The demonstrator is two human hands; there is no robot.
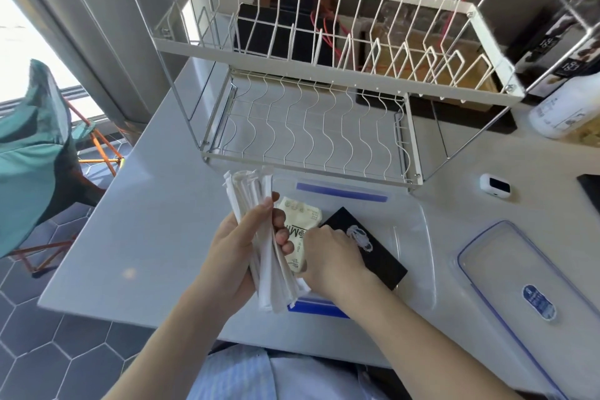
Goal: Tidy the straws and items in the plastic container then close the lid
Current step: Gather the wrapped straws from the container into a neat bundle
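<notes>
Clear plastic container (418, 237) with blue latches sits at the bench's near edge, lid off. Inside: a cream sachet (300, 224) with partly hidden print, unreadable, and a black packet (383, 256) bearing a white drawing. Left hand (240, 253) grips a bundle of paper-wrapped straws (250, 204), held upright over the container's left wall. Right hand (331, 256) reaches into the container, fingers curled at the sachet's edge; whether its grip has closed on it, cannot tell. Clear lid (519, 286), blue-rimmed, oval label too small to read, lies flat toward the bench's right edge. Pale grey bench (156, 221). White wire dish rack (324, 91) behind the container. Dark hexagon floor tiles (65, 351) at left.
</notes>
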